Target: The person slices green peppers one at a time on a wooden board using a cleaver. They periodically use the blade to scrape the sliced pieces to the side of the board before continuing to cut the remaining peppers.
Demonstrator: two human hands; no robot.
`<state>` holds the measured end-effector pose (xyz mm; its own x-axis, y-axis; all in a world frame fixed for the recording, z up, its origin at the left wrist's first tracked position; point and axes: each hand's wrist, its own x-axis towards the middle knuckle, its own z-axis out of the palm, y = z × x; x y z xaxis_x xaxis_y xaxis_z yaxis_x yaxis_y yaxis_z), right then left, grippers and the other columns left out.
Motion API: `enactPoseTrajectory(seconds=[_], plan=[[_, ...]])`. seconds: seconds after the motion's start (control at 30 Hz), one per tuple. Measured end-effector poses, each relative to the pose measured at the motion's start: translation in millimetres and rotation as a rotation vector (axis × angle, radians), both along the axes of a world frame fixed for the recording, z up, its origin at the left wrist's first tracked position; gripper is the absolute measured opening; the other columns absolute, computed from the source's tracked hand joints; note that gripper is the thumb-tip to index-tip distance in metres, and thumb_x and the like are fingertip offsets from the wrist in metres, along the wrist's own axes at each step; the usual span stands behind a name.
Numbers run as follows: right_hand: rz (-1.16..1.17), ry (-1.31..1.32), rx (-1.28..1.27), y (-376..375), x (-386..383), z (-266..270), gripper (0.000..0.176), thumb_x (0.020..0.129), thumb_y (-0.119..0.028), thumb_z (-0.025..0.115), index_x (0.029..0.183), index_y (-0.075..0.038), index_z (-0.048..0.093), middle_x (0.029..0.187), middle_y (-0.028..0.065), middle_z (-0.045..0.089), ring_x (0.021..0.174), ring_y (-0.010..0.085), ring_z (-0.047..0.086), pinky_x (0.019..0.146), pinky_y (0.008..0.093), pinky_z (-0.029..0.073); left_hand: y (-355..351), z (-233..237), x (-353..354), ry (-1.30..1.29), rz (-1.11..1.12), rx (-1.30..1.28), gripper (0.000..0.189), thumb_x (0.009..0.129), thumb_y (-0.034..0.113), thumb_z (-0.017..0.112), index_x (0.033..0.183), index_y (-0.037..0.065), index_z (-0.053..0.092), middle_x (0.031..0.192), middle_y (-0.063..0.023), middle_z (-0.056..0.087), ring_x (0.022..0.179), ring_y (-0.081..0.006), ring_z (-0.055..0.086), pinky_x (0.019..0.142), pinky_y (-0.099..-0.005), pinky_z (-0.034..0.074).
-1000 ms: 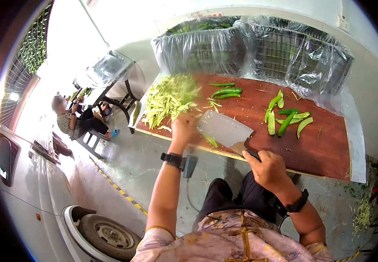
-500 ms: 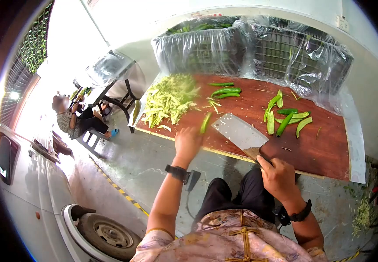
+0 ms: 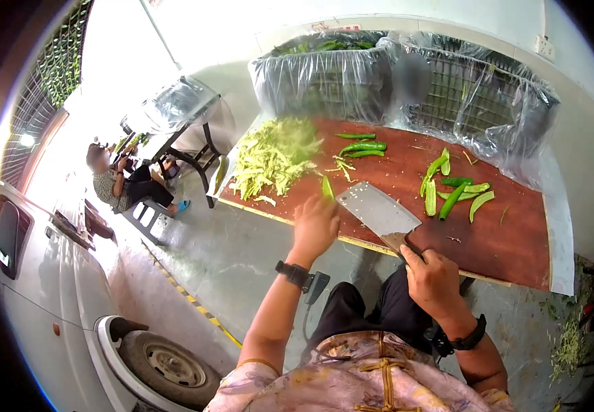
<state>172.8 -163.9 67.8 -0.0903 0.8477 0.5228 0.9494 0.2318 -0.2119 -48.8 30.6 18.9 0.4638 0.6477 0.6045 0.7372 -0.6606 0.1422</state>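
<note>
My right hand [image 3: 433, 281] is wrapped round the wooden handle of a broad cleaver [image 3: 379, 214], whose blade lies nearly flat on the reddish-brown board, dotted with pale seeds. Just left of the blade, my left hand [image 3: 316, 225] curls its fingers over a green pepper piece [image 3: 327, 187]; its tip shows beyond the fingers, the rest is hidden. A heap of pale green pepper shreds [image 3: 269, 161] covers the board's left end. Whole green peppers [image 3: 366, 146] lie behind the blade. Several split and whole peppers [image 3: 451, 198] are spread right of it.
Plastic-lined crates [image 3: 324, 79] of green produce stand along the board's back edge [image 3: 489, 161]. A white vehicle [image 3: 50, 302] is at the left. Farther back, a person [image 3: 122, 182] sits near a plastic-covered table [image 3: 184, 103]. Green scraps [image 3: 572, 347] lie on the floor at right.
My left hand has moved right and now covers more of the green pepper piece. The cleaver and my right hand stay nearly in place; the view has shifted slightly.
</note>
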Motion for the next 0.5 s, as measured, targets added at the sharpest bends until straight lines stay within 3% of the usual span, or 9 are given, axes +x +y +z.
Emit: enactPoseTrajectory(seconds=[0.17,0.33,0.43,0.5], plan=[[0.004,0.011,0.016,9,-5,4,0.04,0.076,-0.008,0.07,0.116,-0.01,0.069,0.072,0.0104,0.053,0.065,0.0299,0.059,0.057,0.0412,0.047,-1,-4,3,0.023,0.008,-0.103,0.029,0.087,0.028,0.06,0.11,0.011,0.067,0.12,-0.0103,0.061,0.117,-0.0326,0.052,0.097,-0.0492,0.04],[0.053,-0.019,0.022,29,-15,-1,0.039,0.075,-0.009,0.069,0.113,-0.008,0.071,0.073,0.0128,0.056,0.067,0.0317,0.061,0.058,0.0422,0.049,-2,-9,2,-0.015,0.069,-0.09,0.022,0.087,0.031,0.062,0.097,0.014,0.073,0.111,-0.0111,0.059,0.112,-0.0331,0.051,0.096,-0.0481,0.039],[0.076,-0.066,0.016,39,-20,4,0.045,0.069,-0.007,0.062,0.113,-0.005,0.066,0.071,0.0174,0.059,0.063,0.0345,0.063,0.056,0.0432,0.05,-2,-11,3,-0.067,0.062,-0.07,0.023,0.087,0.032,0.062,0.098,0.014,0.073,0.112,-0.012,0.057,0.112,-0.0334,0.051,0.096,-0.0477,0.038],[0.061,-0.085,-0.021,44,-25,4,0.043,0.071,-0.007,0.065,0.114,-0.007,0.068,0.072,0.0154,0.058,0.064,0.0333,0.062,0.057,0.0427,0.05,-2,-11,2,-0.071,0.067,-0.102,0.024,0.087,0.032,0.062,0.099,0.015,0.073,0.113,-0.0126,0.057,0.112,-0.0335,0.051,0.096,-0.0477,0.038]])
